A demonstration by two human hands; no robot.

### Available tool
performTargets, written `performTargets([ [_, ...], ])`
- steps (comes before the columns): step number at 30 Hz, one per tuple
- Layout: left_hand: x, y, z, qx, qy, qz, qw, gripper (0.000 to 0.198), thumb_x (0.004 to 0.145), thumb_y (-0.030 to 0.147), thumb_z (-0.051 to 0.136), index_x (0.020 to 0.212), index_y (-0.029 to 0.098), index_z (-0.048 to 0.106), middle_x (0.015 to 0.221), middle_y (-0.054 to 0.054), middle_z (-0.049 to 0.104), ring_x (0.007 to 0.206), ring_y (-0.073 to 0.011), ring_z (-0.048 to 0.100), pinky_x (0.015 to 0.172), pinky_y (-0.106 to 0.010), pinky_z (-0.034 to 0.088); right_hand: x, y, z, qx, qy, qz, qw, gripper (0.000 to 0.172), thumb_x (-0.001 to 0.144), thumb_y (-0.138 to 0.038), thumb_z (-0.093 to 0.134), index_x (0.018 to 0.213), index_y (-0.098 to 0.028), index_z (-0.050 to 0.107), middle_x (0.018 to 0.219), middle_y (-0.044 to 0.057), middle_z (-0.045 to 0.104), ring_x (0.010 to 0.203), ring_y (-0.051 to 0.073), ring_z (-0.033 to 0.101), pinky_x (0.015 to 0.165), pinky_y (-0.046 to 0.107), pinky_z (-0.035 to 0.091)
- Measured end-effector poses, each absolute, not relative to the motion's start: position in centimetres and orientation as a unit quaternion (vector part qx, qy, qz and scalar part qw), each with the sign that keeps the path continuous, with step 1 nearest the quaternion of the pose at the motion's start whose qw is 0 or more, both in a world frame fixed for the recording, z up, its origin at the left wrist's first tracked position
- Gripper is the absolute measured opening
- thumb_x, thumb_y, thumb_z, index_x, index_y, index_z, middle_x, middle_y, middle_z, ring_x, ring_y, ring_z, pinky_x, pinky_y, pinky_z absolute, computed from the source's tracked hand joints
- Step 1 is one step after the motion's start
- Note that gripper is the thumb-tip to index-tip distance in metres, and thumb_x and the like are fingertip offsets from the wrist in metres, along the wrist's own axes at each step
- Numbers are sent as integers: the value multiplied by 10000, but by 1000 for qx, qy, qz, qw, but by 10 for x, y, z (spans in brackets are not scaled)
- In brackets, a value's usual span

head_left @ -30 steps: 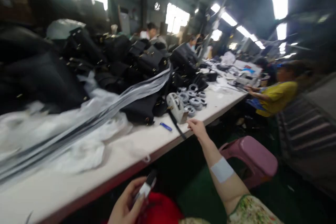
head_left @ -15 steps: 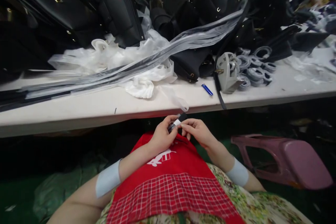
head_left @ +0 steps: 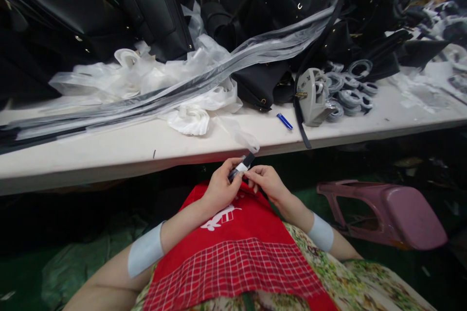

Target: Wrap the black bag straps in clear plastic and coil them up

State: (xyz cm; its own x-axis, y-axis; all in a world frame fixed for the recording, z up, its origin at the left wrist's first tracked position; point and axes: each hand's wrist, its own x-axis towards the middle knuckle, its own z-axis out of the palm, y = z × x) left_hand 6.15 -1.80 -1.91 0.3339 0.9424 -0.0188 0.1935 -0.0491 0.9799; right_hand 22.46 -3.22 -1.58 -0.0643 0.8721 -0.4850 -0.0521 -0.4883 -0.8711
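Note:
In front of the red apron, my left hand (head_left: 222, 185) is closed around a short black strap-like piece (head_left: 248, 159) with a white wrap (head_left: 241, 168) around its middle. The black end sticks up past my fingers toward the table edge. My right hand (head_left: 269, 182) is beside it, thumb and fingertips pinched together at the lower edge of the white wrap. Whatever lies between those fingertips is too small to tell. A curled translucent strip (head_left: 248, 141) hangs at the table edge just above the held piece.
On the white table (head_left: 120, 153) lie a blue lighter (head_left: 284, 121), a grey tape dispenser (head_left: 311, 99), several wrapped coils (head_left: 350, 98), long plastic-wrapped straps (head_left: 219, 73) and crumpled white wrapping (head_left: 189, 120). Black bags (head_left: 146, 5) are piled behind. A pink stool (head_left: 412, 216) lies at the right.
The view has shifted slightly, so the table items sit a little further left. A bit more of the black piece shows above my left hand; both hands keep nearly the same pose.

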Motion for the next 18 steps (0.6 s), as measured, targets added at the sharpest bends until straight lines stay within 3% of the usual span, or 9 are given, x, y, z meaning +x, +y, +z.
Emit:
performTargets([
  [4,62,-17,-24,592,469,374,538,255,839,300,631,1064,182,615,991,-64,717,891,-196,670,819,-320,519,218,-35,-24,-572,-333,650,373,386,659,-504,766,609,-142,639,472,-12,603,348,64,471,369,184,337],
  [7,62,-16,-27,527,510,410,542,233,858,352,607,994,165,639,896,-49,723,799,-175,663,757,-299,518,213,-37,-26,-539,-334,671,385,333,701,-469,748,729,-142,686,582,5,662,422,76,527,437,200,400],
  [10,61,-18,-24,537,530,420,504,252,891,366,568,1022,166,649,888,-45,718,767,-159,643,726,-280,504,209,-37,-22,-521,-336,680,392,332,703,-443,750,845,-145,713,655,14,689,502,93,578,517,220,451],
  [13,58,-22,-17,594,533,410,441,263,922,354,529,1081,174,638,865,-39,715,728,-153,639,703,-276,507,206,-33,-18,-515,-338,686,388,338,695,-461,754,795,-141,712,653,14,684,516,95,580,536,220,454],
  [18,53,-26,-9,694,495,399,337,275,917,297,511,1129,172,635,1029,-107,727,945,-238,685,871,-368,530,201,-29,-17,-498,-325,696,403,375,661,-490,787,768,-140,709,648,8,672,537,92,561,549,212,444],
])
